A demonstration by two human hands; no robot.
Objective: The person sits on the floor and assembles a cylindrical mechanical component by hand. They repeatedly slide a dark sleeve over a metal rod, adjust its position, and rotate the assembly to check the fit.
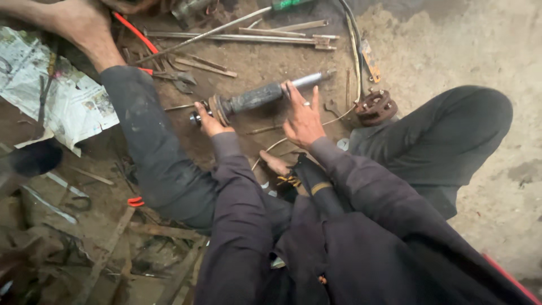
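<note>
Shock absorber (257,97) lies centre frame on the dirt floor (451,45): grimy dark body, bright rod pointing upper right, rusty flange at left. Left hand (209,121) clenched around flange end. Right hand (303,118) spread, fingertips resting on rod.

The shaft (257,97) is lying across the floor (451,45). Rods (237,37) are lying behind it, a flange (375,106) right of it, newspaper (51,90) far left of it, pliers (172,79) just behind-left.
</note>
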